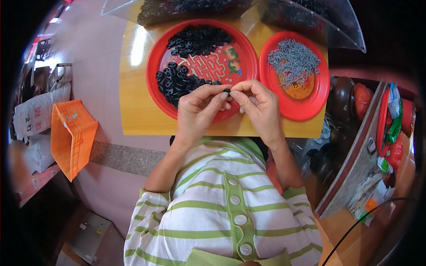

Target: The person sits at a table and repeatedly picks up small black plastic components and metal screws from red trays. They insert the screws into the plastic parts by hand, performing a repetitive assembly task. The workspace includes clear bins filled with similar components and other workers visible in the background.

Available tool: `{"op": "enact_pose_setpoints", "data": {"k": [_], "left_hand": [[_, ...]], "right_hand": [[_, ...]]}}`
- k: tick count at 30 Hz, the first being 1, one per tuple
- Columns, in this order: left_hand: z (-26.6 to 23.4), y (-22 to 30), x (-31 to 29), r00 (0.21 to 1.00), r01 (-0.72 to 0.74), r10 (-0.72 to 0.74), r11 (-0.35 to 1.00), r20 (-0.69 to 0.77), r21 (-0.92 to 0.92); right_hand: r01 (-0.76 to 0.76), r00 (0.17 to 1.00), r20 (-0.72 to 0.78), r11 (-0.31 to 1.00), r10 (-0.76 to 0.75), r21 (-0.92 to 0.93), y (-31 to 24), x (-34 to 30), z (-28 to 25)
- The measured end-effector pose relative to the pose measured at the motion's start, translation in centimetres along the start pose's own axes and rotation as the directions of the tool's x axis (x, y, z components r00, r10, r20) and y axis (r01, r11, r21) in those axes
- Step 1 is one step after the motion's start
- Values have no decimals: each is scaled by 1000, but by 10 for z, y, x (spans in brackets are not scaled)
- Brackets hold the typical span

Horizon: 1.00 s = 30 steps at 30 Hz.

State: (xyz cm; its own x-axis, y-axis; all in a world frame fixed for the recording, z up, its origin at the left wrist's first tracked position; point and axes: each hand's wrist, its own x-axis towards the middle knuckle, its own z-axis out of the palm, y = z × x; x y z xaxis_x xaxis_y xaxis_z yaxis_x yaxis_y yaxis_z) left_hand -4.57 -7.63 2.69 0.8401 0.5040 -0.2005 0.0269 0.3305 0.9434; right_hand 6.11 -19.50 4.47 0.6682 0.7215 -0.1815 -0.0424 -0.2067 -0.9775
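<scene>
Above the near edge of the large red tray (153, 84), my two hands meet fingertip to fingertip. Thumb and forefinger of my left hand (199, 110) pinch a small black plastic part (226, 91). From the other side, my right hand (261, 111) is closed on the same part; whether a screw sits in its fingers is hidden. Two heaps of black parts lie in the tray, one at the back (199, 39) and one at the front left (172, 82). On a smaller red tray (306, 111) to the right rests a pile of grey screws (293, 60).
Both trays stand on a yellow wooden table (133, 102). Behind them are two clear bins (195, 6) of black parts. An orange crate (73, 137) is on the left. Bags and a red basin (384, 119) crowd the right side, where a black cable (355, 226) runs.
</scene>
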Motion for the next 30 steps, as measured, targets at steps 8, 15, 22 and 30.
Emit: {"op": "enact_pose_setpoints", "data": {"k": [8, 15, 22, 30], "left_hand": [[-30, 12, -9, 986, 55, -72, 992, -149, -111], [-34, 11, -15, 984, 61, -87, 985, -157, -161], [-28, 9, -20, 985, 110, -132, 977, -109, -183], [-26, 6, -20, 987, 109, -130, 972, -95, -206]], "right_hand": [[336, 931, 91, 738, -352, -585, 13, 21, -18], [464, 868, 265, 498, -419, -733, 8, 20, -1], [505, 827, 336, 333, -450, -796, 11, 23, -1], [466, 852, 312, 334, -421, -820, 12, 25, 2]]}}
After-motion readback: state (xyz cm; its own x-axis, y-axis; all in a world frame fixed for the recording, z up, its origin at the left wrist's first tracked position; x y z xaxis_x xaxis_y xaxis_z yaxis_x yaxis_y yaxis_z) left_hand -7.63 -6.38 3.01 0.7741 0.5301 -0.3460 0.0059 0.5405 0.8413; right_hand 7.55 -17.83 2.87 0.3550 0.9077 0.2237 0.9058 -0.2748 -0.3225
